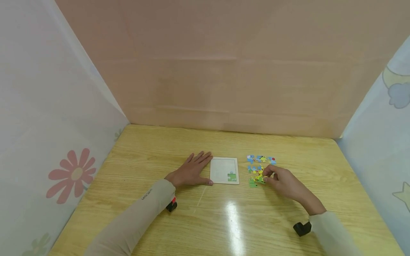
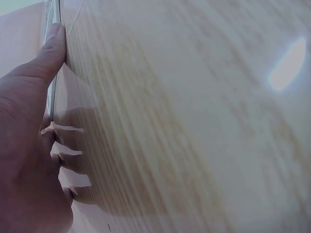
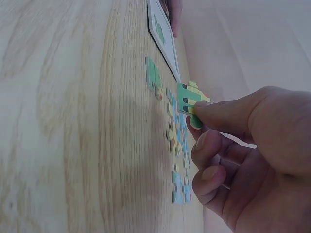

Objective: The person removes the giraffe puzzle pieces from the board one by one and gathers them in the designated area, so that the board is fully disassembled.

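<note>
A square white puzzle tray [image 1: 221,169] lies on the table, with one green jigsaw piece [image 1: 232,176] in its lower right corner. Spread fingers of my left hand [image 1: 191,171] rest along the tray's left side; in the left wrist view the thumb [image 2: 52,46] touches its edge. My right hand [image 1: 285,182] pinches a green and yellow jigsaw piece [image 3: 187,101] between thumb and forefinger, above the table. Below and beside that hand lie loose jigsaw pieces [image 3: 179,141] in blue, yellow and green. A separate green piece [image 3: 152,74] lies nearer the tray.
The wooden table [image 1: 153,149] meets a brown backdrop [image 1: 205,89] behind and pale patterned sheets [image 1: 77,117] at the sides. Loose pieces [image 1: 261,159] form rough rows right of the tray. Light glares off the tabletop in front.
</note>
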`<action>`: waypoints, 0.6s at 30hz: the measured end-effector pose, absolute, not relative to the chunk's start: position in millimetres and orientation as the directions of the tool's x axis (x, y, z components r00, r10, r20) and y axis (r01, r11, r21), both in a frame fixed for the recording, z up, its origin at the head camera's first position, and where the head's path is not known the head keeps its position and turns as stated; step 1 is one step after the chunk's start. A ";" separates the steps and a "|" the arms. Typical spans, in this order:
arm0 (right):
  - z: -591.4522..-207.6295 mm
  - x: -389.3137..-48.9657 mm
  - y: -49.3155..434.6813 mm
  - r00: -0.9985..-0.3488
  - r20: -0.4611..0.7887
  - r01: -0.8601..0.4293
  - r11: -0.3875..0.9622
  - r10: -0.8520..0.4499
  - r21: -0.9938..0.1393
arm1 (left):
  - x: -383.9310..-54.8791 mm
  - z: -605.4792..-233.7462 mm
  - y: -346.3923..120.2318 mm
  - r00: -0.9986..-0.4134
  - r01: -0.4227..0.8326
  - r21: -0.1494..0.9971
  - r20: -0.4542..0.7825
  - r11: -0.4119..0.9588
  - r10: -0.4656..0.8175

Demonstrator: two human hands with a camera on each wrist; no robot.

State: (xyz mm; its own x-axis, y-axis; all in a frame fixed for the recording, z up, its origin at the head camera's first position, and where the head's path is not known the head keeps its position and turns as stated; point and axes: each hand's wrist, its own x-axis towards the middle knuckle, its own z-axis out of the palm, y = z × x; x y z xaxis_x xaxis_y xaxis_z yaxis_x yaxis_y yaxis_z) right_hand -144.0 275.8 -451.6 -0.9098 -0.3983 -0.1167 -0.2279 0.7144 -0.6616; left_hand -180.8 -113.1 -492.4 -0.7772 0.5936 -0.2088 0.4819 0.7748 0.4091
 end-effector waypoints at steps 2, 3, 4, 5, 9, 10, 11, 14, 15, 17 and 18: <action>-452.7 -143.5 280.3 -0.910 -0.120 -0.223 0.714 -0.396 -0.664 | -181.0 -492.4 -113.0 -0.779 0.483 0.405 -0.206 0.776 0.592; -453.4 -143.2 282.7 -0.909 -0.121 -0.223 0.711 -0.399 -0.666 | -180.9 -492.0 -113.0 -0.779 0.484 0.401 -0.207 0.778 0.591; -453.8 -142.8 285.0 -0.906 -0.121 -0.227 0.708 -0.405 -0.669 | -181.0 -491.6 -112.9 -0.780 0.485 0.400 -0.206 0.778 0.591; -454.5 -142.2 287.1 -0.905 -0.125 -0.225 0.705 -0.408 -0.673 | -181.1 -490.9 -112.9 -0.779 0.486 0.400 -0.205 0.777 0.592; -456.1 -140.9 293.6 -0.897 -0.137 -0.226 0.704 -0.419 -0.673 | -180.7 -488.2 -113.0 -0.778 0.488 0.403 -0.203 0.775 0.595; -456.7 -140.8 294.8 -0.895 -0.142 -0.228 0.706 -0.423 -0.670 | -180.7 -488.2 -113.0 -0.777 0.489 0.404 -0.201 0.773 0.596; -457.7 -140.7 295.6 -0.894 -0.147 -0.225 0.709 -0.423 -0.668 | -180.4 -488.0 -113.2 -0.777 0.490 0.402 -0.201 0.773 0.597; -461.8 -141.4 297.1 -0.891 -0.158 -0.225 0.718 -0.424 -0.659 | -179.7 -488.4 -113.9 -0.775 0.491 0.399 -0.204 0.774 0.597; -463.4 -141.8 297.2 -0.892 -0.158 -0.224 0.718 -0.424 -0.659 | -179.5 -488.6 -114.2 -0.775 0.491 0.401 -0.205 0.774 0.598; -466.1 -142.4 296.8 -0.896 -0.148 -0.228 0.721 -0.418 -0.654 | -179.2 -488.6 -114.7 -0.775 0.488 0.404 -0.208 0.774 0.597; -467.3 -142.5 296.3 -0.899 -0.140 -0.231 0.721 -0.415 -0.654 | -179.1 -488.6 -114.9 -0.775 0.487 0.405 -0.208 0.774 0.597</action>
